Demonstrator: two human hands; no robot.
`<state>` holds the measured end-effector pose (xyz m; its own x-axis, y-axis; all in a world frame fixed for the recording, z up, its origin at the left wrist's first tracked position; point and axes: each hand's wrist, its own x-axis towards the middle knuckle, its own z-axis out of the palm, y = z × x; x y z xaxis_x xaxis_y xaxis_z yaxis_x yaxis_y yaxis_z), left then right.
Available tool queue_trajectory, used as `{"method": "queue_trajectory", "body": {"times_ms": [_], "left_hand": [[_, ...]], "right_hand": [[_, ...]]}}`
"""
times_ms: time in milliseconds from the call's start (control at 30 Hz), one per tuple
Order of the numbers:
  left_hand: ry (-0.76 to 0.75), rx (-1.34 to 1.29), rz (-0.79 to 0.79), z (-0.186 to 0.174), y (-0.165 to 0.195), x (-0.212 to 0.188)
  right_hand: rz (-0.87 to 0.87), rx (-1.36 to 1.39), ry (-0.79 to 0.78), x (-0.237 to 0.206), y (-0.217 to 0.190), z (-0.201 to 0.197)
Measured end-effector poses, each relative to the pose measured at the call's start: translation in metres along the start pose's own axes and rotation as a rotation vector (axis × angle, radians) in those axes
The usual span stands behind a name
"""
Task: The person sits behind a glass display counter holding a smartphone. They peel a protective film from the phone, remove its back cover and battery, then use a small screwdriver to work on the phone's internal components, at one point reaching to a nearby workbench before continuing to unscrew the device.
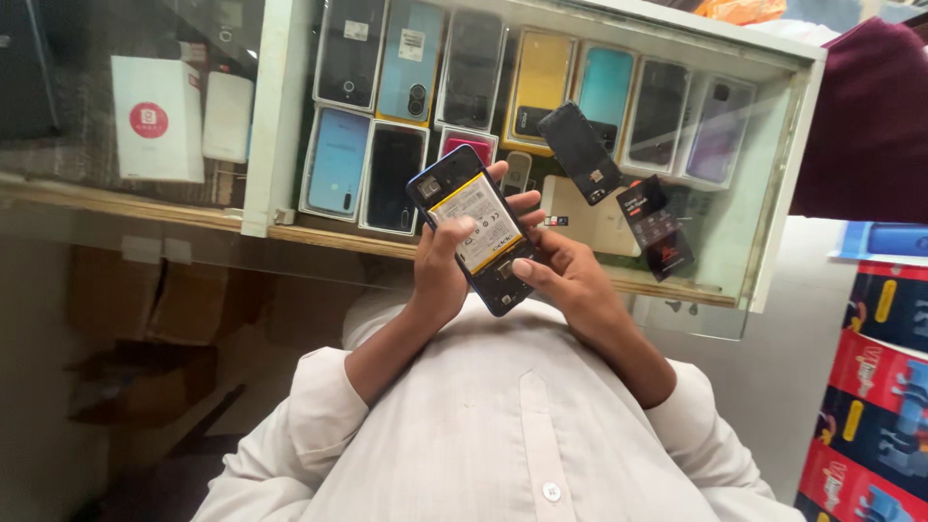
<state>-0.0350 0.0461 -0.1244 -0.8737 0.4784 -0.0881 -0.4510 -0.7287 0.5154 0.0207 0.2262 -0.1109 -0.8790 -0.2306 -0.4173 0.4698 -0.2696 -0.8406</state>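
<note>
Both hands hold one opened phone (pixel 476 232) above your chest, back cover off, battery (pixel 480 224) exposed. Its long axis runs diagonally: camera end up-left, far end down-right. Your left hand (pixel 440 275) wraps the left edge from below, thumb pressed flat on the battery. Your right hand (pixel 570 280) grips the lower right edge, fingers curled behind, thumb at the rim. Left thumb sits nearer the battery's middle. A loose dark cover (pixel 580 153) lies beyond on the glass case (pixel 773 193).
</note>
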Motion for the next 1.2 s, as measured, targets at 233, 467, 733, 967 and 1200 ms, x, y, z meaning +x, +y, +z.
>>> {"method": "queue_trajectory", "body": {"times_ms": [233, 467, 733, 967, 1200], "left_hand": [[0.160, 0.151, 0.010, -0.016, 0.024, 0.004], [0.293, 0.069, -0.016, -0.053, 0.069, 0.007], [0.332, 0.099, -0.193, -0.093, 0.123, 0.002], [0.226, 0.382, -0.413, -0.119, 0.146, 0.014], [-0.097, 0.826, -0.439, -0.096, 0.128, 0.011]], "right_hand": [[-0.001, -0.046, 0.066, 0.023, 0.006, 0.015], [-0.007, -0.102, 0.101, 0.051, 0.014, 0.052], [0.053, 0.257, 0.256, 0.065, 0.025, 0.111], [0.016, 0.327, 0.470, 0.047, 0.050, 0.146], [-0.018, 0.144, 0.568, -0.015, 0.057, 0.146]]}}
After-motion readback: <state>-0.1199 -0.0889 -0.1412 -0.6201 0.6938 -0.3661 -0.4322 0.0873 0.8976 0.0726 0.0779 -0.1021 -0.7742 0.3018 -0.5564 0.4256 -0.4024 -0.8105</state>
